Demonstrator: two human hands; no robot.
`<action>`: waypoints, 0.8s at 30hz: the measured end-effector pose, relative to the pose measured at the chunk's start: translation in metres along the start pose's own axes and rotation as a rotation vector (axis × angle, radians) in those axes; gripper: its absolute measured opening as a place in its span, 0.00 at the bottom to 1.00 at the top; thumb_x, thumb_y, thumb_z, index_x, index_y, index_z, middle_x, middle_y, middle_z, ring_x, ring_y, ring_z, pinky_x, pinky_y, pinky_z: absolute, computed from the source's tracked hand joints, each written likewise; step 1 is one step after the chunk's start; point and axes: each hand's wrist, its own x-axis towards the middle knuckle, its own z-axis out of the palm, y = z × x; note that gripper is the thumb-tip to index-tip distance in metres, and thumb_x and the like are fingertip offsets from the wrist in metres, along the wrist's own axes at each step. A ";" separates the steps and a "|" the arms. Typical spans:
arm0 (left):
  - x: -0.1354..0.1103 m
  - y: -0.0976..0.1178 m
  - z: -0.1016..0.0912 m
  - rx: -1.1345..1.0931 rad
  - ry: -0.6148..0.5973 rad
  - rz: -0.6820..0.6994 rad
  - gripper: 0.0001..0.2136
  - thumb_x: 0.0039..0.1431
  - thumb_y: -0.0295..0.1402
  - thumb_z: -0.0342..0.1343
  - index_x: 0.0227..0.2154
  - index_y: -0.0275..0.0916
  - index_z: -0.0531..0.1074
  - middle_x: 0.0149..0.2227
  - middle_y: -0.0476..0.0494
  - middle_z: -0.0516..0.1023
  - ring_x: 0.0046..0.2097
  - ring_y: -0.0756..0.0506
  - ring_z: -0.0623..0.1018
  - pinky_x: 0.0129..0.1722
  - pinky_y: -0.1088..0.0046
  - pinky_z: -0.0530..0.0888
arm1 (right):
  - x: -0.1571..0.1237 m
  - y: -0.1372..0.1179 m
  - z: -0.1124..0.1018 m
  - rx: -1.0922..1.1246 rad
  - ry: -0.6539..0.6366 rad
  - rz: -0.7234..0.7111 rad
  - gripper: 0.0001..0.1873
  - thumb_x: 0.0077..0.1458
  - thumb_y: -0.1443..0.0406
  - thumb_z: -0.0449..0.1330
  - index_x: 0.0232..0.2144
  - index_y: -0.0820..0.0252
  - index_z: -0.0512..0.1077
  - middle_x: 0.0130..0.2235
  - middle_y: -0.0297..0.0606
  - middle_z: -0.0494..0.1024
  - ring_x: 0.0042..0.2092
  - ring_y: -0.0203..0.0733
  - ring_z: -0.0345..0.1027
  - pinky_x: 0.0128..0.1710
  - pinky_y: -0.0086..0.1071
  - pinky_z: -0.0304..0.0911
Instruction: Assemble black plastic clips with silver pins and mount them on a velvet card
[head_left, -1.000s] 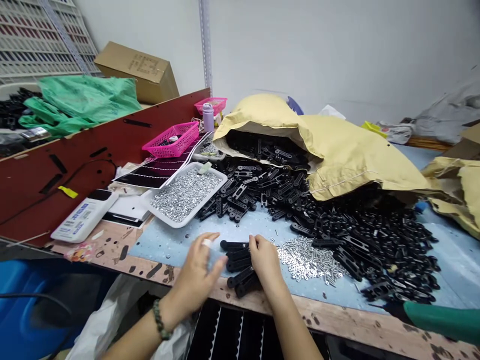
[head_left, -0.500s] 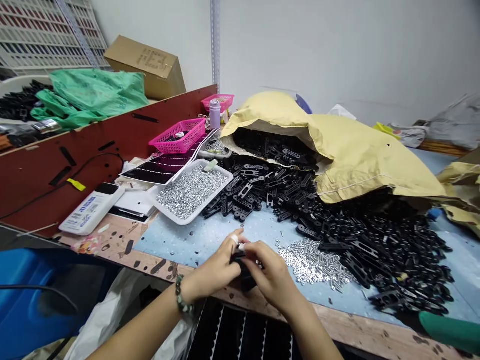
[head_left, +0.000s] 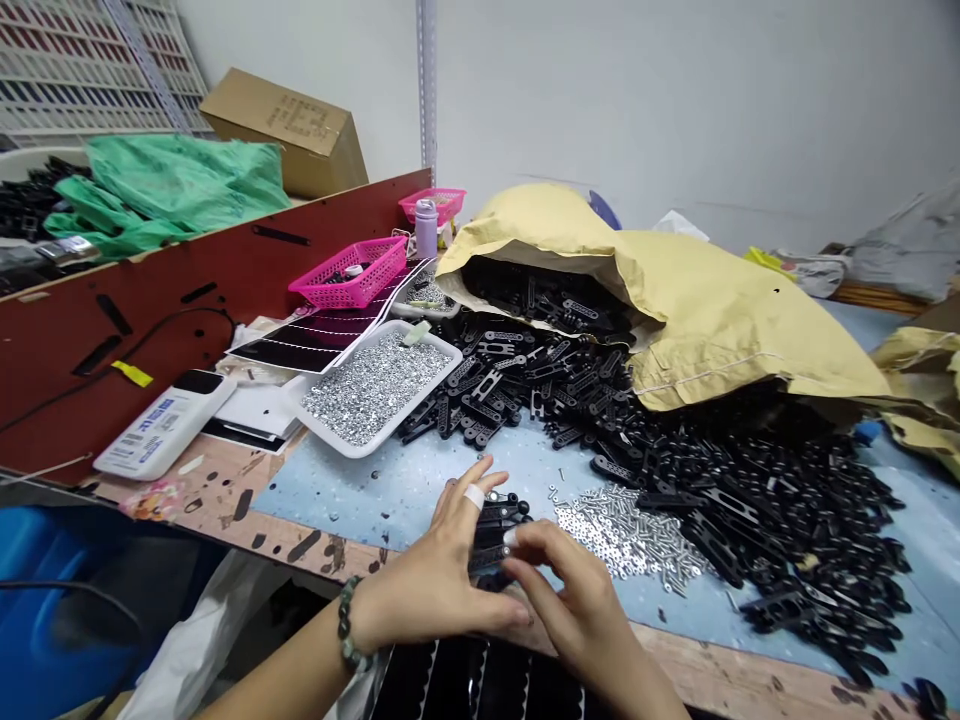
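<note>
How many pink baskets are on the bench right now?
2. The nearer pink basket sits beside the red board, behind the white tray; the farther pink basket is behind the purple bottle. More could be hidden behind the yellow sack.

Both hands — left hand (head_left: 442, 575), right hand (head_left: 581, 610) — slid nearer the table edge, now apparently gathering the black strips (head_left: 496, 525) into one bunch.

We counted two pink baskets (head_left: 360, 286), one white tray (head_left: 347, 448), one cardboard box (head_left: 289, 135), one purple bottle (head_left: 426, 228), two yellow sacks (head_left: 712, 300), and black parts (head_left: 675, 460) too many for us to number.
</note>
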 end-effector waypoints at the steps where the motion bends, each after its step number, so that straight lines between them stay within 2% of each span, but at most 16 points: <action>1: 0.002 -0.005 -0.001 0.024 0.023 -0.017 0.45 0.48 0.40 0.62 0.64 0.45 0.41 0.67 0.37 0.43 0.67 0.34 0.49 0.61 0.48 0.59 | -0.005 0.004 -0.008 0.033 0.042 0.058 0.05 0.61 0.65 0.53 0.38 0.55 0.69 0.33 0.36 0.72 0.33 0.39 0.68 0.32 0.32 0.66; 3: 0.006 -0.019 -0.001 0.121 0.066 -0.059 0.44 0.51 0.46 0.59 0.65 0.44 0.40 0.67 0.34 0.47 0.67 0.32 0.48 0.62 0.42 0.51 | -0.013 0.013 -0.024 0.088 0.162 0.182 0.06 0.61 0.62 0.54 0.35 0.55 0.71 0.31 0.35 0.71 0.31 0.39 0.67 0.30 0.32 0.65; 5: 0.010 -0.032 0.004 0.222 0.063 -0.066 0.42 0.52 0.50 0.57 0.64 0.42 0.44 0.65 0.32 0.52 0.66 0.30 0.51 0.61 0.38 0.43 | -0.018 0.021 -0.035 0.136 0.248 0.295 0.08 0.59 0.59 0.56 0.34 0.56 0.72 0.28 0.34 0.70 0.30 0.39 0.66 0.30 0.32 0.64; 8: 0.011 -0.042 0.018 0.305 0.011 -0.006 0.42 0.49 0.56 0.57 0.62 0.40 0.52 0.62 0.31 0.60 0.64 0.29 0.56 0.61 0.37 0.39 | -0.021 0.031 -0.039 0.234 0.272 0.403 0.12 0.57 0.55 0.58 0.37 0.56 0.73 0.26 0.34 0.70 0.31 0.40 0.66 0.33 0.33 0.63; 10: 0.008 -0.040 0.027 0.341 0.012 0.019 0.45 0.48 0.57 0.58 0.63 0.40 0.50 0.63 0.31 0.57 0.64 0.29 0.54 0.61 0.36 0.39 | -0.022 0.037 -0.037 0.306 0.277 0.455 0.13 0.56 0.54 0.59 0.39 0.56 0.73 0.26 0.33 0.71 0.31 0.40 0.65 0.34 0.33 0.62; 13: 0.002 -0.031 0.033 0.400 0.031 0.070 0.46 0.50 0.54 0.58 0.65 0.44 0.41 0.67 0.33 0.45 0.66 0.30 0.47 0.61 0.37 0.42 | -0.023 0.042 -0.032 0.385 0.305 0.489 0.13 0.55 0.54 0.60 0.39 0.55 0.72 0.27 0.32 0.71 0.30 0.38 0.65 0.33 0.31 0.62; 16: -0.002 -0.026 0.034 0.458 -0.019 0.146 0.39 0.54 0.51 0.57 0.65 0.52 0.44 0.68 0.39 0.40 0.67 0.31 0.45 0.61 0.38 0.44 | -0.023 0.044 -0.030 0.410 0.347 0.486 0.13 0.54 0.55 0.62 0.37 0.54 0.72 0.29 0.32 0.70 0.30 0.37 0.64 0.32 0.29 0.62; 18: -0.003 -0.027 0.038 0.477 -0.037 0.155 0.41 0.53 0.51 0.58 0.65 0.52 0.43 0.68 0.39 0.40 0.67 0.30 0.44 0.60 0.36 0.46 | -0.024 0.045 -0.029 0.403 0.362 0.490 0.12 0.53 0.55 0.62 0.36 0.55 0.71 0.29 0.32 0.70 0.31 0.37 0.64 0.32 0.29 0.62; 21: -0.004 -0.031 0.047 0.471 0.020 0.095 0.45 0.52 0.49 0.60 0.66 0.47 0.38 0.67 0.34 0.44 0.66 0.28 0.48 0.60 0.38 0.50 | -0.025 0.048 -0.026 0.388 0.374 0.498 0.13 0.53 0.55 0.62 0.35 0.56 0.71 0.28 0.32 0.69 0.30 0.38 0.65 0.32 0.31 0.62; 24: -0.003 -0.034 0.056 0.446 0.093 0.046 0.39 0.55 0.41 0.57 0.65 0.43 0.43 0.62 0.33 0.55 0.63 0.30 0.56 0.60 0.43 0.56 | -0.028 0.053 -0.023 0.386 0.376 0.491 0.13 0.53 0.55 0.62 0.35 0.56 0.71 0.29 0.32 0.69 0.31 0.38 0.65 0.33 0.31 0.62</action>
